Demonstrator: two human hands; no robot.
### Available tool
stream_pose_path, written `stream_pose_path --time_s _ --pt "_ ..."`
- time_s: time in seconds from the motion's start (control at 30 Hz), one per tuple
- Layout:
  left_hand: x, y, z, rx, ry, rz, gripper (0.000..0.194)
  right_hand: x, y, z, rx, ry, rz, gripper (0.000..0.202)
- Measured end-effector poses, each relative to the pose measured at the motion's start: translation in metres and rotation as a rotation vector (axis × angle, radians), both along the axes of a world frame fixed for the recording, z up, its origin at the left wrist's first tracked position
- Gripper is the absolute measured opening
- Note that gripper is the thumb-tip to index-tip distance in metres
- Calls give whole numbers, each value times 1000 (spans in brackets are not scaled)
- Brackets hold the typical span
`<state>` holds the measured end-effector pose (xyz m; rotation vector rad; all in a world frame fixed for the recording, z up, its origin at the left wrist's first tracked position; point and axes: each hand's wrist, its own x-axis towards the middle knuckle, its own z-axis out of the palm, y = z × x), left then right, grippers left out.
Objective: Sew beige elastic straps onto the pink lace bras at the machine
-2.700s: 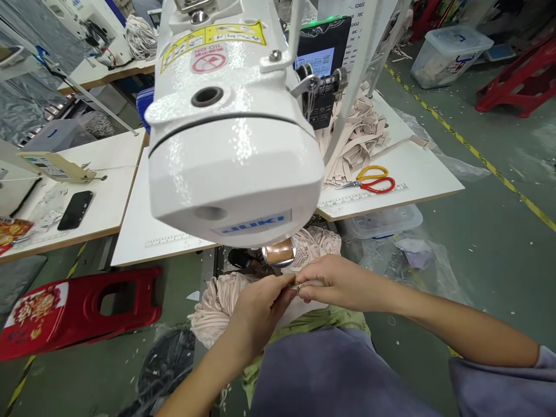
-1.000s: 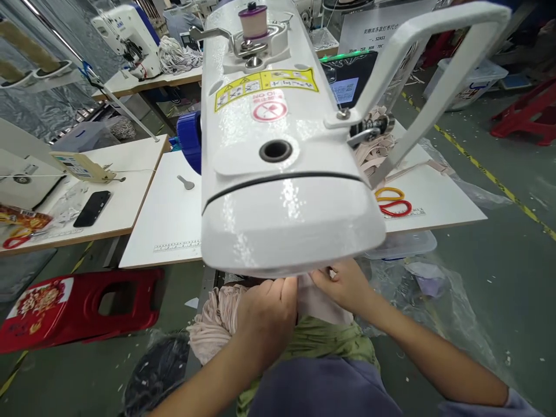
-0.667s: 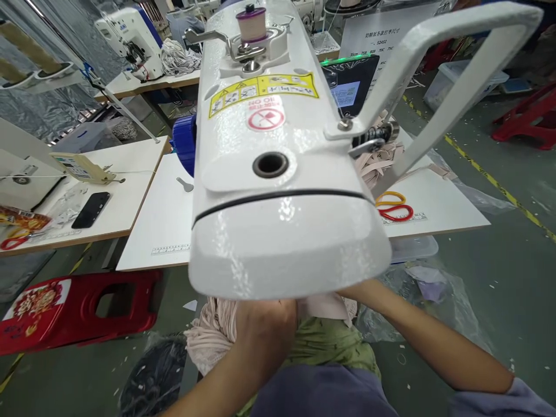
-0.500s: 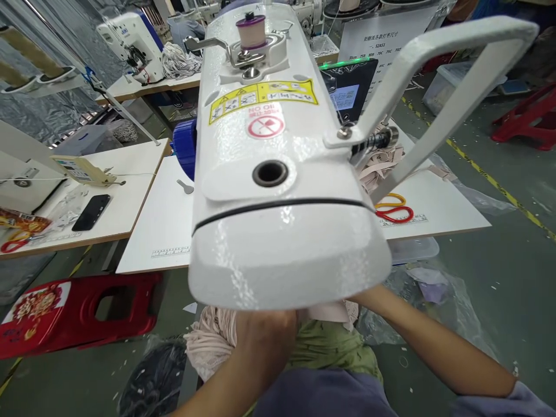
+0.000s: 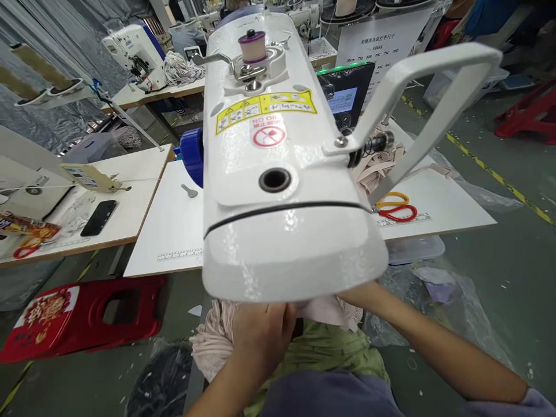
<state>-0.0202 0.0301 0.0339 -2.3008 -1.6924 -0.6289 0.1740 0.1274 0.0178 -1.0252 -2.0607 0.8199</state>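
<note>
"What is the person's left hand (image 5: 263, 333) doing?"

"It is sitting at the lower front edge of the white sewing machine (image 5: 295, 255), its fingers curling close together and its thumb lying alongside."

"And the right hand (image 5: 357, 294)?"

"That 1 is mostly hiding behind the same edge; chiefly the bare forearm (image 5: 428, 333) is showing. The machine is covering the fingertips of both hands, so it is impossible to tell whether either is clamping on anything."

"Where is the cloth?"

"The pale pink cloth (image 5: 324, 311) is hanging out below the machine, between the 2 hands, with some lace (image 5: 353, 315) showing on the right-hand side. Below it, a green cloth (image 5: 330, 353) is covering the person's lap."

"Anything near the left hand?"

"A bundle of pale pink cords (image 5: 216, 340) is lying just beside it, on the outer side."

"What is lying on the white table (image 5: 460, 208)?"

"To the right of the machine, scissors (image 5: 397, 214) with 1 yellow loop and 1 red loop are resting near a pile of pale pink strips (image 5: 377, 168). A screen (image 5: 343, 99) is glowing farther back."

"And on the left?"

"A red stool (image 5: 89, 315) is resting on the floor, and a black phone (image 5: 99, 218) is lying on the neighbouring table (image 5: 134, 188)."
</note>
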Motion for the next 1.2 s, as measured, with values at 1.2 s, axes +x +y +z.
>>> stream_pose_path --time_s 1.2 --pt "-55 -27 9 -789 -733 98 26 -78 -85 -46 -1057 674 36 43"
